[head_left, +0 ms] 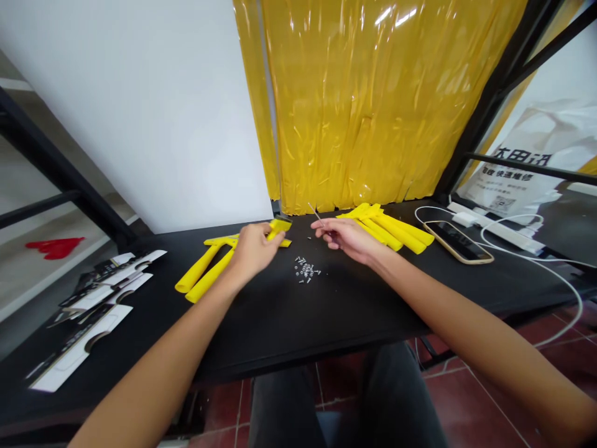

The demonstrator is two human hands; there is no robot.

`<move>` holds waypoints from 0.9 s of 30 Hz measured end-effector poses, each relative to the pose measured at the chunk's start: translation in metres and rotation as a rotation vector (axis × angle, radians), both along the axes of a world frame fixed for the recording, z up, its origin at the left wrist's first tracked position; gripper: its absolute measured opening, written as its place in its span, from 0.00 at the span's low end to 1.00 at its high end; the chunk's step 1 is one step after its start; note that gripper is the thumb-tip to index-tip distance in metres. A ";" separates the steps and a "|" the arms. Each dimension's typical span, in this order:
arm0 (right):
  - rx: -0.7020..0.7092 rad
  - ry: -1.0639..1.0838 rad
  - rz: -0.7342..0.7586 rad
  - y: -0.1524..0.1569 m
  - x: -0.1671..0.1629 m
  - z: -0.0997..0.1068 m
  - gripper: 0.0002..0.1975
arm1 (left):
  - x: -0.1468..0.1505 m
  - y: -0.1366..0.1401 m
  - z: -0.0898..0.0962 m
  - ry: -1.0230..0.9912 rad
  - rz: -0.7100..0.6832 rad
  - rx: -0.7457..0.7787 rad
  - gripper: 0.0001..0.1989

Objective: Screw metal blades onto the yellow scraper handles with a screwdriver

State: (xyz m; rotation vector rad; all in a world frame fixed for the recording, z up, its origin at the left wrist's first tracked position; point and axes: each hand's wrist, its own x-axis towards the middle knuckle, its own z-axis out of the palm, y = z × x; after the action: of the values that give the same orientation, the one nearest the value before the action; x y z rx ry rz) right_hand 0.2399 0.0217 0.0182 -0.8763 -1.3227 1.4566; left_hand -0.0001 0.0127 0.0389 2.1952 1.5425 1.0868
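Note:
My left hand (256, 249) is closed around a yellow piece with a dark end (280, 226), raised above the table; most of it is hidden by my fingers. Just beside that hand lie yellow two-handled tools (203, 274), their exact kind unclear. My right hand (347, 238) pinches a thin metal rod (315, 213) that points up and to the left. Between and below both hands, a small pile of metal screws and nuts (305, 270) is scattered on the black tabletop (280, 323). Behind my right hand rest more yellow two-handled tools (396, 230).
Printed cardboard pieces (93, 330) lie at the left. On the right are a phone (459, 242), a white power strip (497, 229) and looping white cables (576, 305). A white panel (186, 124) and a yellow plastic curtain (373, 112) stand behind the table.

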 end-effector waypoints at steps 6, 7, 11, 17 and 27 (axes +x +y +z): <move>0.238 -0.479 -0.071 0.004 0.015 -0.003 0.14 | -0.010 0.012 0.005 -0.600 -0.086 -0.456 0.15; 0.264 -0.530 -0.091 0.005 0.016 -0.006 0.13 | -0.010 0.014 0.003 -0.650 -0.082 -0.493 0.14; 0.381 -0.609 -0.085 0.013 0.018 -0.016 0.07 | -0.009 0.023 -0.010 -0.796 -0.089 -0.597 0.11; 0.504 -0.661 -0.315 0.014 0.021 -0.010 0.13 | -0.004 0.027 -0.018 -0.923 -0.108 -0.670 0.08; 0.515 -0.673 -0.387 0.017 0.020 -0.012 0.22 | 0.002 0.023 -0.023 -1.039 -0.148 -0.792 0.05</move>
State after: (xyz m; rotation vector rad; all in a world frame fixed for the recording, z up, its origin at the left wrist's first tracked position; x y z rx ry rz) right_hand 0.2594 0.0389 0.0063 -1.2286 -1.7766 0.4772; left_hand 0.0017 0.0357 0.0163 0.9219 1.0078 1.0325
